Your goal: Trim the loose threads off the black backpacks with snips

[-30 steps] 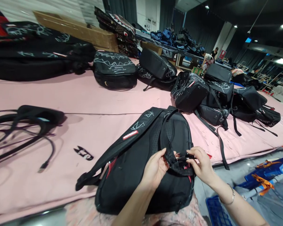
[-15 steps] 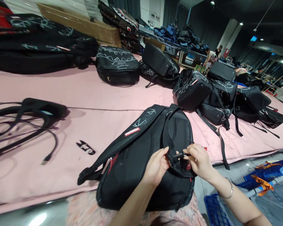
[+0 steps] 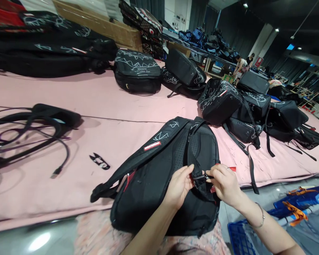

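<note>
A black backpack (image 3: 159, 177) with white line drawings and a red label lies back-side up on the pink table cover (image 3: 95, 102), its lower end over the table's front edge against my lap. My left hand (image 3: 179, 186) pinches the lower end of its right shoulder strap (image 3: 192, 148). My right hand (image 3: 224, 184), with a thin bangle on the wrist, grips the strap's small black buckle right beside the left fingers. Both hands meet at that buckle.
Small black thread snips (image 3: 99, 161) lie left of the backpack. Loose black straps and cords (image 3: 34, 131) sprawl at the far left. Several more black backpacks (image 3: 220, 101) are heaped along the back and right. A blue crate (image 3: 240, 239) stands on the floor at right. People work in the distance (image 3: 240, 65).
The view has drifted slightly to the left and down. My two hands have closed in together on the strap buckle and sit a little higher on the backpack than before.
</note>
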The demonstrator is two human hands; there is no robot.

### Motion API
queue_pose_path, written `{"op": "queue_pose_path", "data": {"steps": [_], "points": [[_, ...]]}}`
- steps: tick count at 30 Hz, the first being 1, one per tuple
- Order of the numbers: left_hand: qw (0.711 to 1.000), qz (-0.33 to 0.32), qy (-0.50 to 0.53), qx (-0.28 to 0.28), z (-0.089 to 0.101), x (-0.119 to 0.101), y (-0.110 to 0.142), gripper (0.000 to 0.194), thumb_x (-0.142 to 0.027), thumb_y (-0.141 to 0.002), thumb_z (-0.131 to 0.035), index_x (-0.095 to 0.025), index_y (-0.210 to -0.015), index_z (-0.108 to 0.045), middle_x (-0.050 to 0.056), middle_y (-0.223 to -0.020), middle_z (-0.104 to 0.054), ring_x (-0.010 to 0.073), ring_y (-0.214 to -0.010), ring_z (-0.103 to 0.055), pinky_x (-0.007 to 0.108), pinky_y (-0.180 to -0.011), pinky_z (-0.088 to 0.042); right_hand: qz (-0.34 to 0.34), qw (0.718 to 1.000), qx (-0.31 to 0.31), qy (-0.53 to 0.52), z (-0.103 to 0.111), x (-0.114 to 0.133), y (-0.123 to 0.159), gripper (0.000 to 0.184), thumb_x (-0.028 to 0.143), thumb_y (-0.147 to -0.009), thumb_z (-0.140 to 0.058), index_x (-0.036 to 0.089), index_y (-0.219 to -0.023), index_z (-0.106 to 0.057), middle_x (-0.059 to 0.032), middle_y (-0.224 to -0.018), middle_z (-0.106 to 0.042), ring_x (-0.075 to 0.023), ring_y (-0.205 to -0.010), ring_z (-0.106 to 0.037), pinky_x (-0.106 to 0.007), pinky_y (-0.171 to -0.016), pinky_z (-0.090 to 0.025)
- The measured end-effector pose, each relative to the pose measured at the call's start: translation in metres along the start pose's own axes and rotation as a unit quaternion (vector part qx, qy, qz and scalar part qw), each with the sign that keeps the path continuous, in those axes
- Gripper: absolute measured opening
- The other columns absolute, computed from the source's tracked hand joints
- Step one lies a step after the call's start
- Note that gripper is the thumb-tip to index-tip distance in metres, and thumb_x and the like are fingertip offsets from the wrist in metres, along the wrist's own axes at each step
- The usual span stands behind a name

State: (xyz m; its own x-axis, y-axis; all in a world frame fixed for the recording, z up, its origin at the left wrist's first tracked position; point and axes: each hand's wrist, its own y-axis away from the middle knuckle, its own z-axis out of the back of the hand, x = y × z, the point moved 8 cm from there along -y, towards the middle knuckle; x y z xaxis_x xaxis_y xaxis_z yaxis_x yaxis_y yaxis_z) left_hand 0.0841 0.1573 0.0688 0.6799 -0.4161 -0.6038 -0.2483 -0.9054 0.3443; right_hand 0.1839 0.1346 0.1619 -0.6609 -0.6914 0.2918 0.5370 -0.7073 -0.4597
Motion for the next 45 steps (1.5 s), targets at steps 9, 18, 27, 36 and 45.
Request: {"op": "queue_pose_path", "data": {"steps": [9,18,27,36,45], "points": [[1.0,0.002,-0.005,-0.02,0.006,-0.002,0.0,0.024,-0.029,-0.065,-0.068,-0.012,-0.072,-0.053,0.004,-0.063,-0.063,0.0137,-0.054,-0.06,0.023,-0.051,-0.047,-0.02,0.998,-0.046,-0.022,0.009,-0.015,0.003,0.014,0.02,-0.086,-0.047,0.016,-0.097,-0.053,-0.009,-0.088,-0.057,-0.0194,-0.086,-0.054,-0.033,-0.072,-0.046],[1.0,0.003,0.003,-0.026,0.007,-0.001,-0.001,0.027,-0.029,-0.062,-0.07,-0.012,-0.07,-0.051,0.003,-0.064,-0.062,0.0121,-0.055,-0.06,0.021,-0.05,-0.046,-0.012,0.999,-0.029,-0.012,0.004,-0.012,0.005,0.015,0.017,-0.085,-0.047,0.016,-0.098,-0.053,-0.0097,-0.091,-0.056,-0.0194,-0.086,-0.053,-0.033,-0.072,-0.046],[1.0,0.006,-0.008,-0.014,0.004,-0.001,0.0,0.03,-0.03,-0.061,-0.071,-0.014,-0.07,-0.048,0.001,-0.061,-0.06,0.0142,-0.055,-0.06,0.023,-0.05,-0.047,-0.034,0.994,-0.004,-0.106,-0.002,-0.021,-0.003,0.013,0.022,-0.086,-0.048,0.016,-0.096,-0.054,-0.0072,-0.086,-0.056,-0.0181,-0.083,-0.053,-0.032,-0.071,-0.045],[0.999,0.019,-0.02,0.018,0.0,0.006,-0.003,0.031,-0.033,-0.064,-0.07,-0.014,-0.068,-0.046,0.001,-0.063,-0.059,0.0108,-0.057,-0.057,0.022,-0.054,-0.047,0.042,0.997,0.002,-0.058,-0.007,-0.013,0.0,0.016,0.017,-0.086,-0.046,0.016,-0.101,-0.052,-0.009,-0.09,-0.054,-0.0187,-0.086,-0.051,-0.033,-0.073,-0.044],[0.998,0.036,-0.037,0.028,0.0,0.008,-0.001,0.026,-0.032,-0.067,-0.068,-0.012,-0.074,-0.053,0.006,-0.066,-0.063,0.018,-0.063,-0.063,0.028,-0.059,-0.05,-0.183,0.882,-0.078,-0.427,-0.018,-0.047,0.004,0.017,0.035,-0.088,-0.043,0.019,-0.094,-0.045,-0.0016,-0.079,-0.051,-0.0096,-0.059,-0.047,-0.022,-0.054,-0.041]]}}
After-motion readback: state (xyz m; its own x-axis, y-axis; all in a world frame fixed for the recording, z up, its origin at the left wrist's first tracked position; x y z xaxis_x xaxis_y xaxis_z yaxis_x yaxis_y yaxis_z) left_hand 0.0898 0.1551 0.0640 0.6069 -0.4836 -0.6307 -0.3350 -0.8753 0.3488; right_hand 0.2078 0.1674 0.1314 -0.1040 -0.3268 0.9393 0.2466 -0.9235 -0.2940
